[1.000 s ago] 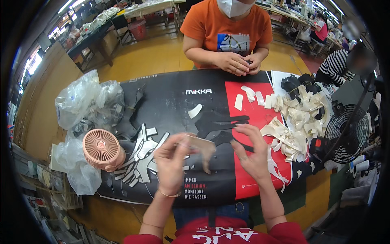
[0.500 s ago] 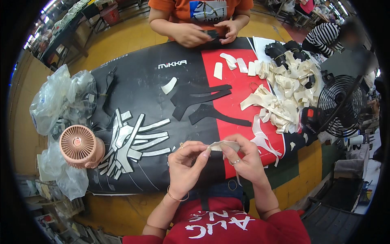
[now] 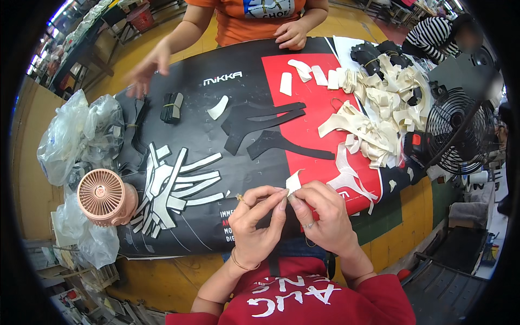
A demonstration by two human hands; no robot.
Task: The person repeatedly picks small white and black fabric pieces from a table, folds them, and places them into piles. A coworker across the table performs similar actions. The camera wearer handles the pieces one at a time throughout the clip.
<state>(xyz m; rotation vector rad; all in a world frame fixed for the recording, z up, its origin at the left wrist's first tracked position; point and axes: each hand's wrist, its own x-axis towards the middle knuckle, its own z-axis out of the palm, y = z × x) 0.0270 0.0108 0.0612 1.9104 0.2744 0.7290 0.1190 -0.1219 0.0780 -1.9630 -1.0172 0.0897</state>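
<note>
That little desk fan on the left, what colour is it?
The fan is pale pink, seen clearly in the head view.

Bare black mat (image 3: 238, 173) lies open at twelve o'clock of the hands. Grey strips (image 3: 176, 187) and a pink fan (image 3: 103, 196) crowd nine to ten o'clock; black cutouts (image 3: 265, 130) bar twelve; cream scraps (image 3: 374, 130) fill two o'clock.

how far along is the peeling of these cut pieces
Done, by the look of it: a fan of grey strips lies laid out beside the pink fan. In hand: the left hand and right hand pinch one small pale piece. Left: the big heap of cream pieces, apparently untouched.
</note>
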